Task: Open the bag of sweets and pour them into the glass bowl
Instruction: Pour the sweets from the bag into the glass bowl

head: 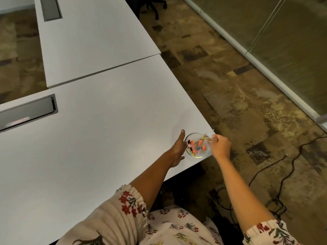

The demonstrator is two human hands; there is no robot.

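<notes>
A small glass bowl stands at the near right corner of the white table. Orange, black and gold wrapped sweets lie inside it. My left hand rests against the bowl's left side, fingers spread, thumb pointing up. My right hand hovers at the bowl's right rim, pinching a clear plastic sweet bag that hangs over the bowl. The bag is thin and blurred, and I cannot tell how much is left in it.
The bowl sits very close to the table's right edge and corner. A second white table adjoins at the back. Grey cable hatches are set in the tabletops. Black cables trail over the patterned carpet at right, by a glass wall.
</notes>
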